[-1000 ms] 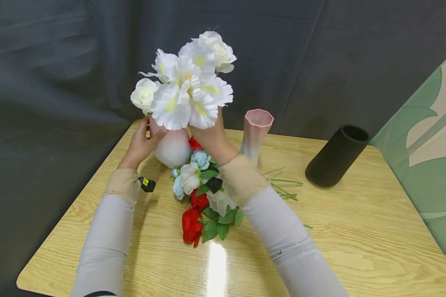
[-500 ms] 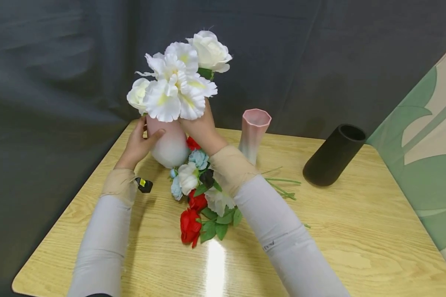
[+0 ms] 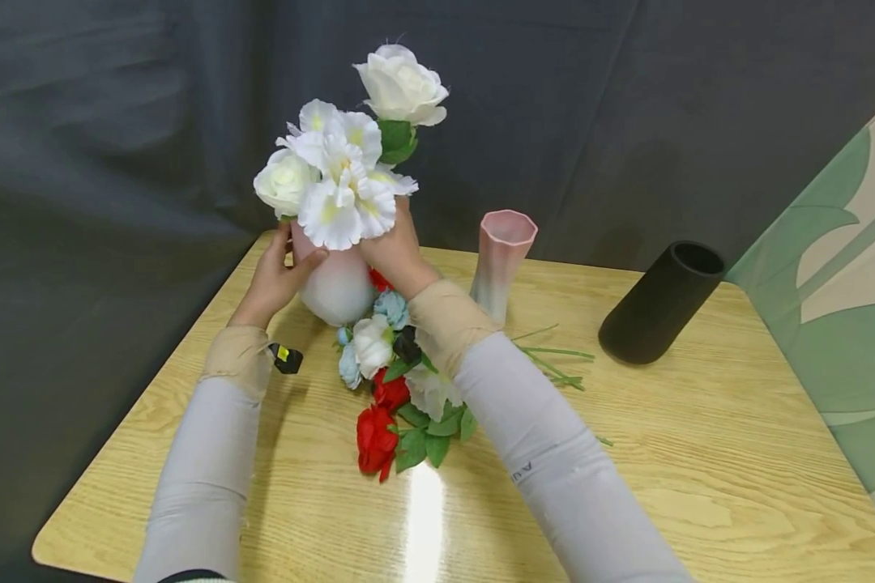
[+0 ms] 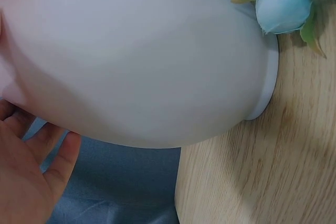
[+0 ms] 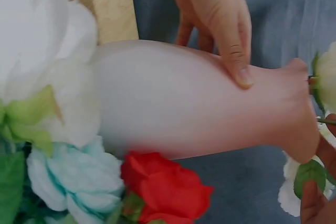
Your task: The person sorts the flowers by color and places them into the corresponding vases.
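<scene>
A bunch of white artificial flowers [image 3: 343,174] stands in the mouth of a round pink-and-white vase [image 3: 338,290] on the far left of the wooden table [image 3: 700,453]. My left hand [image 3: 289,263] grips the vase's neck, with the thumb [image 5: 233,51] lying across it. The vase's wide body [image 4: 142,61] fills the left wrist view above my palm [image 4: 26,177]. My right hand [image 3: 388,243] holds the bunch by its stems at the rim, mostly hidden behind the blooms. Its fingertips [image 5: 315,203] show beside a green leaf.
Loose red, blue and white flowers [image 3: 390,380] lie between my forearms, touching the vase's base. A red rose [image 5: 168,184] and a blue bud [image 4: 283,3] lie close by. A slim pink vase [image 3: 501,259], cut green stems [image 3: 554,364] and a tilted black cylinder vase [image 3: 659,304] stand to the right.
My right hand has moved left with the bunch, which now stands more upright over the vase mouth, one rose rising above the rest. My left hand stays on the neck.
</scene>
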The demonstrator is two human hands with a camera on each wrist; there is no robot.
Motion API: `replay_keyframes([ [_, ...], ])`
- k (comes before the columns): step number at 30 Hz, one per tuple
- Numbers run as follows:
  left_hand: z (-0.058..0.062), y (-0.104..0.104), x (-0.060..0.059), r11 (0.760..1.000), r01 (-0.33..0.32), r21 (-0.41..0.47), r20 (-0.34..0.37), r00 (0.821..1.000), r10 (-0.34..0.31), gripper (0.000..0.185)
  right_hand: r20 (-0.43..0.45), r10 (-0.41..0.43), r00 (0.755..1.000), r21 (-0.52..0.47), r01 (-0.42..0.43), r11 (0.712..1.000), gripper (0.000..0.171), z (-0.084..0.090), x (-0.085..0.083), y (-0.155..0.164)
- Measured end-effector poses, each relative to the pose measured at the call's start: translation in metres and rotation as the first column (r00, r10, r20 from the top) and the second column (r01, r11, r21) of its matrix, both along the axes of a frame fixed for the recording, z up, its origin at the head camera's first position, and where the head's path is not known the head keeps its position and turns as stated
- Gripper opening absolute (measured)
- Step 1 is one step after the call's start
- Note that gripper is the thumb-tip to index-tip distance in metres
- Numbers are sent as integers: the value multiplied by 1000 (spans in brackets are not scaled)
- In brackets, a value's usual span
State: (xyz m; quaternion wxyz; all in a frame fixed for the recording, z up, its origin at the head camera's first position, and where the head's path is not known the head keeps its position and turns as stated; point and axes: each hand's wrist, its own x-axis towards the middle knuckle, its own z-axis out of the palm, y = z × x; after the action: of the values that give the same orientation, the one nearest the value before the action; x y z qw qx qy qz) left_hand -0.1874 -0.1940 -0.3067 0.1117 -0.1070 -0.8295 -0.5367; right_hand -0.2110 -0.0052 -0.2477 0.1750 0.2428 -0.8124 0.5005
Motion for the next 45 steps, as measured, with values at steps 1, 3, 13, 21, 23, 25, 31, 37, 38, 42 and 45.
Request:
replay_keyframes([
  [1, 1, 1, 2, 1000, 0, -1, 0, 1000, 0, 69, 18, -29, 999, 30, 28, 999, 50, -2, 0, 0],
  [3, 2, 2, 4, 1000, 4, 0, -3, 1000, -4, 68, 64, -69, 996, 117, 61, 991, 57, -5, 0, 1],
  [13, -22, -7, -25, 1000, 10, -12, 10, 1000, -10, 73, -18, -72, 997, 227, 74, 971, 41, -12, -6, 22],
  [21, -23, -9, -25, 1000, -17, -5, 8, 1000, 17, 75, 37, 23, 999, 234, -31, 972, 21, -12, 2, 52],
  [23, -23, -9, -25, 1000, -22, -12, 0, 1000, 22, 75, 52, 52, 997, 233, -62, 971, 21, -11, 4, 62],
  [25, -23, -9, -25, 1000, -21, -14, -7, 1000, 21, 76, 63, 72, 995, 237, -84, 968, 21, -12, 8, 74],
  [31, -27, -5, -29, 1000, -10, -12, -6, 1000, 10, 77, 54, 117, 992, 246, -127, 961, 20, -17, 24, 114],
  [37, -28, -2, -28, 1000, -28, -11, 12, 1000, 28, 78, 143, 89, 986, 277, -127, 953, 18, -27, 44, 157],
  [38, -27, -2, -27, 999, -31, -10, 13, 999, 31, 78, 161, 78, 984, 281, -121, 952, 19, -30, 46, 163],
  [42, -26, -3, -27, 999, -30, -11, 22, 999, 30, 77, 189, 43, 981, 314, -102, 944, 20, -40, 53, 183],
  [45, -26, -4, -28, 999, -39, -25, 32, 999, 40, 78, 203, 23, 979, 337, -92, 937, 20, -47, 56, 194],
])
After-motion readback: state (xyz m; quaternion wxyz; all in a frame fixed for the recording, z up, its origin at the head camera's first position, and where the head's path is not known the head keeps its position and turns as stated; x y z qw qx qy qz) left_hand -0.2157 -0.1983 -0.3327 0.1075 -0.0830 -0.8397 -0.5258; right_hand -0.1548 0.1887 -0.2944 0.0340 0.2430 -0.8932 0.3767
